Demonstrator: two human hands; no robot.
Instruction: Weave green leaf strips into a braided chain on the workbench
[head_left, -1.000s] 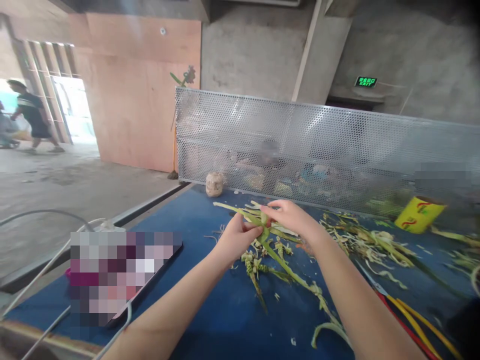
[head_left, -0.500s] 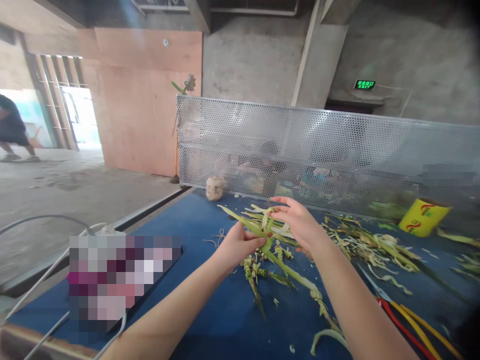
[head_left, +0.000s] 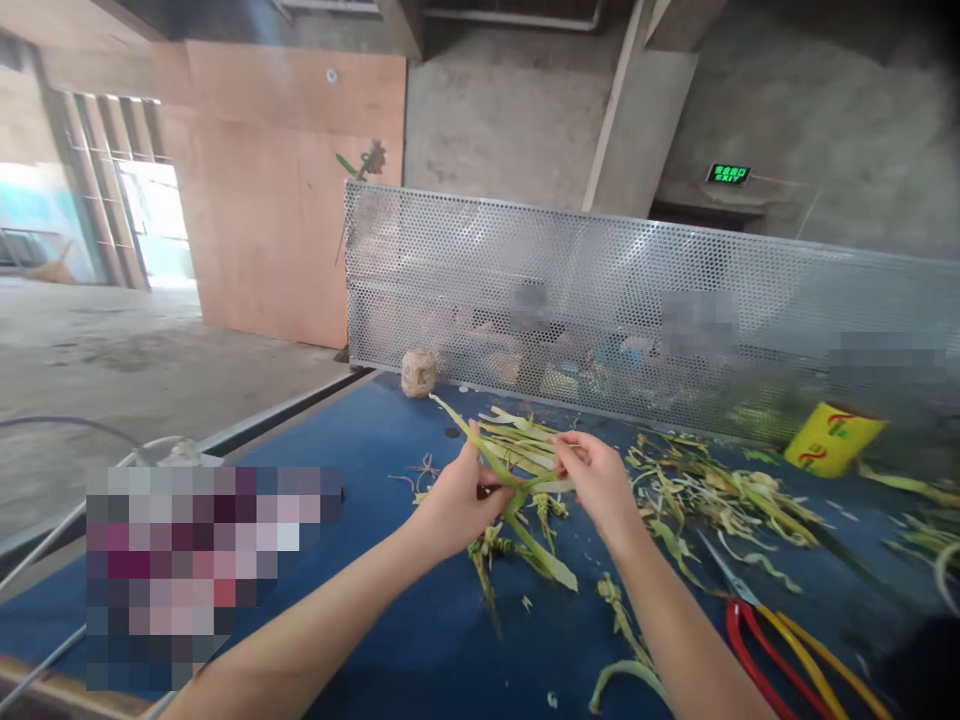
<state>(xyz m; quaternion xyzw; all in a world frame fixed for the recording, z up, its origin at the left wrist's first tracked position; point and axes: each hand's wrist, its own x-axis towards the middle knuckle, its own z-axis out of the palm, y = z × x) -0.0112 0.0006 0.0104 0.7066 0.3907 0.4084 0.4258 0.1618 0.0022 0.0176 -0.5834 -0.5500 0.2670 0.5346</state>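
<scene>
My left hand (head_left: 457,505) pinches green leaf strips (head_left: 546,562) where they cross, thumb and fingers closed on them. One strip points up and left past the thumb, and another hangs down to the right. My right hand (head_left: 596,485) is closed at the right end of a strip that runs across from the left fingers; its fingertips partly hide that end. Behind the hands lies a bundle of pale green strips (head_left: 517,440). Below them on the blue table sit small knotted leaf pieces (head_left: 491,550), and a longer knotted strip (head_left: 619,610) lies nearer my right forearm.
Scissors with red handles (head_left: 739,610) lie at the right, beside yellow handles (head_left: 810,660). A leaf scrap pile (head_left: 739,495) and a yellow roll (head_left: 834,440) are farther back. A perforated metal screen (head_left: 465,260) borders the blue table (head_left: 360,430); a whitish lump (head_left: 418,373) stands near it.
My right hand has come down from above the strips and closed on a strip end. The strip hanging to the lower right has shifted. The person at far left is out of view.
</scene>
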